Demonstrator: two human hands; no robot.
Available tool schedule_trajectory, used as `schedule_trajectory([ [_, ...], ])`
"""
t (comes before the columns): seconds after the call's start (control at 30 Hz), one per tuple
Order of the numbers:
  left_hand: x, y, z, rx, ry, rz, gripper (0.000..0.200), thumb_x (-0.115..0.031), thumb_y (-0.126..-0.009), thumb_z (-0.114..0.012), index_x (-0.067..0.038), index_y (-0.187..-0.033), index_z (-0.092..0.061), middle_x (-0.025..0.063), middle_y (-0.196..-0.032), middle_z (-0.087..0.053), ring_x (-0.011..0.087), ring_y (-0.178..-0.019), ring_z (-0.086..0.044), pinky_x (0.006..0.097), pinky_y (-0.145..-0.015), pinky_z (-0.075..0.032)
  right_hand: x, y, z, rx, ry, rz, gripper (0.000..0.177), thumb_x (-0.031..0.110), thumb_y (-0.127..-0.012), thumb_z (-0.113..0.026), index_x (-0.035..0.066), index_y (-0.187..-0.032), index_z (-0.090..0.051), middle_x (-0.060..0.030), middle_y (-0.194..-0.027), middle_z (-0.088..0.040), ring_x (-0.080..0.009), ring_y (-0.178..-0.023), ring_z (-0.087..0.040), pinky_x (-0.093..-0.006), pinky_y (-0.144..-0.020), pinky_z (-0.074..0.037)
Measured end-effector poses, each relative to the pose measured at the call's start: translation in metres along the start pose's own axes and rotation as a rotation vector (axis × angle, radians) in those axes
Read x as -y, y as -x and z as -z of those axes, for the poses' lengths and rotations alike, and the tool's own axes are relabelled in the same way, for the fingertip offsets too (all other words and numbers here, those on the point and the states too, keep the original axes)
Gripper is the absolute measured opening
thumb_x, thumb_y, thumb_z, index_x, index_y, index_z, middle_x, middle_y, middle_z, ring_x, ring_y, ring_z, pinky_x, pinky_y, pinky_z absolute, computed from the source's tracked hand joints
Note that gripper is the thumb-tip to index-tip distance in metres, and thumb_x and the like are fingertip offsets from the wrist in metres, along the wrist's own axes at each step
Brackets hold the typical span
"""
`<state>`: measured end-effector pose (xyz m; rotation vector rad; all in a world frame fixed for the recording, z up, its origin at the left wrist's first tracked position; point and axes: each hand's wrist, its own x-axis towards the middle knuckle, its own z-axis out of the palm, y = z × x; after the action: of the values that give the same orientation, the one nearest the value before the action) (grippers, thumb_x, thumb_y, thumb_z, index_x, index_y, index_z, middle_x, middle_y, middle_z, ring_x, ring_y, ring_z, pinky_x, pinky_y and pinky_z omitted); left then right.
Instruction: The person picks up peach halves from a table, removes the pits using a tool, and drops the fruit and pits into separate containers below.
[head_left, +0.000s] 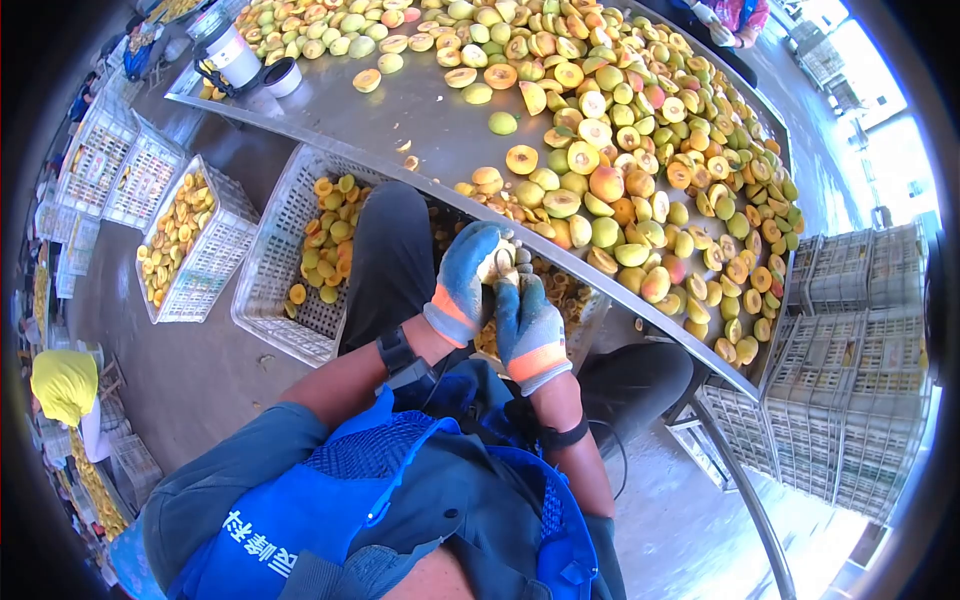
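My left hand [466, 280], in a blue, grey and orange work glove, is closed around a pale-yellow fruit half [496, 264], seemingly an apricot half. Pressed up close to it is my right hand [530, 330], in a matching glove, with its fingers bent together. What the right fingers grip, if anything, is hidden. Both hands are above my lap, just off the near edge of a metal table [330, 100]. A large heap of halved apricots [620, 170] covers much of that table.
A white crate [262, 262] with apricots stands left of my leg, another full crate [190, 285] beyond it. Crates [850, 400] are stacked at right. A mug [228, 55] and a lid-like cup [283, 77] stand on the table. Other people [65, 390] are around.
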<state>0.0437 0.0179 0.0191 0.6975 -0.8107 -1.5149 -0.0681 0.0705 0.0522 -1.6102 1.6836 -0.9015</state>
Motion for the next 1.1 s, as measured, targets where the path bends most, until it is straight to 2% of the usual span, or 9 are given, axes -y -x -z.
schedule_trajectory([
  [0.07, -0.001, 0.003, 0.000, -0.017, -0.055, -0.033, 0.024, -0.023, -0.104, -0.047, -0.003, -0.110, -0.058, 0.0094, -0.104, -0.062, 0.0193, -0.097, -0.063, 0.0328, -0.087, -0.055, 0.004, 0.000, -0.001, 0.056, 0.017, -0.056, 0.031, 0.025, -0.104, -0.051, -0.003, -0.117, -0.056, -0.0343, -0.084, -0.066, -0.0531, -0.082, -0.065, -0.0565, -0.067, -0.051],
  [0.2, -0.008, 0.001, -0.005, -0.182, 0.286, 0.247, 0.026, -0.025, -0.105, -0.045, -0.003, -0.105, -0.060, 0.0089, -0.098, -0.062, 0.0170, -0.093, -0.063, 0.0315, -0.084, -0.055, 0.008, -0.001, -0.004, 0.082, -0.006, -0.067, 0.034, 0.027, -0.104, -0.050, -0.004, -0.116, -0.057, -0.0353, -0.087, -0.066, -0.0538, -0.085, -0.064, -0.0575, -0.070, -0.051],
  [0.3, -0.009, -0.002, -0.004, -0.116, -0.065, 0.036, 0.026, -0.025, -0.104, -0.046, -0.004, -0.099, -0.061, 0.0079, -0.093, -0.062, 0.0168, -0.086, -0.063, 0.0315, -0.079, -0.055, 0.009, -0.004, -0.003, 0.133, 0.021, -0.109, 0.035, 0.027, -0.104, -0.050, -0.004, -0.116, -0.058, -0.0357, -0.088, -0.066, -0.0539, -0.087, -0.064, -0.0576, -0.072, -0.051],
  [0.47, -0.007, -0.005, -0.006, -0.080, -0.035, 0.089, 0.022, -0.020, -0.102, -0.052, -0.003, -0.094, -0.063, 0.0081, -0.087, -0.064, 0.0181, -0.077, -0.066, 0.0329, -0.070, -0.057, 0.003, -0.002, -0.004, 0.126, 0.002, -0.127, 0.034, 0.027, -0.104, -0.050, -0.004, -0.116, -0.059, -0.0351, -0.088, -0.066, -0.0528, -0.089, -0.065, -0.0555, -0.071, -0.052],
  [0.6, -0.005, -0.009, 0.006, 0.095, -0.515, -0.119, 0.026, -0.018, -0.103, -0.048, -0.002, -0.090, -0.063, 0.0078, -0.083, -0.064, 0.0174, -0.075, -0.066, 0.0322, -0.068, -0.056, -0.005, 0.001, 0.000, 0.161, -0.102, -0.115, 0.033, 0.025, -0.105, -0.051, -0.004, -0.116, -0.060, -0.0319, -0.084, -0.067, -0.0499, -0.083, -0.067, -0.0502, -0.069, -0.053],
  [0.8, -0.001, -0.010, 0.001, -0.073, -0.003, 0.356, 0.042, -0.038, -0.106, -0.046, -0.003, -0.091, -0.063, 0.0100, -0.084, -0.065, 0.0201, -0.074, -0.067, 0.0328, -0.070, -0.056, -0.016, 0.000, 0.003, 0.202, -0.239, -0.172, 0.033, 0.025, -0.105, -0.051, -0.005, -0.114, -0.061, -0.0267, -0.084, -0.069, -0.0411, -0.081, -0.070, -0.0444, -0.071, -0.053],
  [0.87, 0.001, -0.005, -0.009, -0.197, 0.039, 0.295, 0.042, -0.040, -0.106, -0.045, -0.004, -0.095, -0.062, 0.0095, -0.083, -0.065, 0.0207, -0.074, -0.067, 0.0325, -0.069, -0.056, -0.023, -0.001, -0.014, 0.102, -0.216, -0.005, 0.033, 0.025, -0.105, -0.050, -0.005, -0.111, -0.061, -0.0265, -0.086, -0.069, -0.0391, -0.083, -0.070, -0.0441, -0.072, -0.053],
  [0.93, 0.004, 0.001, -0.007, -0.173, 0.043, 0.250, 0.037, -0.039, -0.106, -0.047, -0.005, -0.100, -0.061, 0.0093, -0.084, -0.065, 0.0202, -0.073, -0.066, 0.0328, -0.071, -0.057, -0.016, -0.001, -0.003, 0.223, -0.151, -0.165, 0.034, 0.026, -0.106, -0.050, -0.005, -0.109, -0.061, -0.0273, -0.086, -0.069, -0.0401, -0.082, -0.070, -0.0438, -0.072, -0.053],
  [1.1, 0.004, -0.002, -0.003, -0.065, 0.012, 0.277, 0.035, -0.033, -0.106, -0.047, -0.004, -0.094, -0.062, 0.0090, -0.086, -0.064, 0.0190, -0.077, -0.065, 0.0329, -0.072, -0.057, -0.025, 0.000, 0.003, 0.259, -0.314, -0.159, 0.033, 0.026, -0.105, -0.052, -0.005, -0.113, -0.060, -0.0283, -0.086, -0.069, -0.0450, -0.083, -0.070, -0.0450, -0.069, -0.053],
])
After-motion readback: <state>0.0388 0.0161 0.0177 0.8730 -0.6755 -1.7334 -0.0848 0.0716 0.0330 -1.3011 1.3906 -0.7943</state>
